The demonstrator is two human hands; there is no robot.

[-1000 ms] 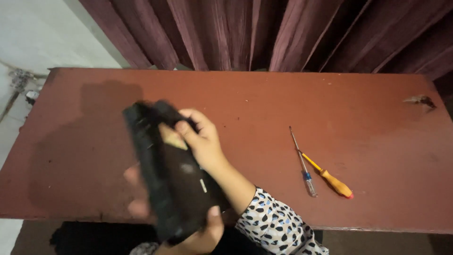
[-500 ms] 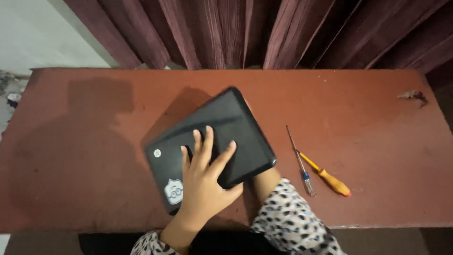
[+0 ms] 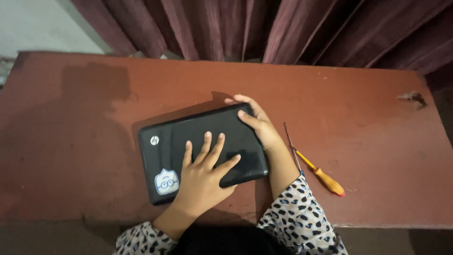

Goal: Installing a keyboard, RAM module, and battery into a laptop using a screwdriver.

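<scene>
Hands settle a closed black laptop at the table's centre: left hand flat, fingers spread on the lid; right hand gripping the far-right corner. Squaring it seems next; screwdrivers lie right.

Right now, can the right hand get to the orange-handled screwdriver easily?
Probably yes. The right hand grips the laptop's far right corner, and the screwdriver lies just beside that forearm on the bare table, with nothing between them.
</scene>
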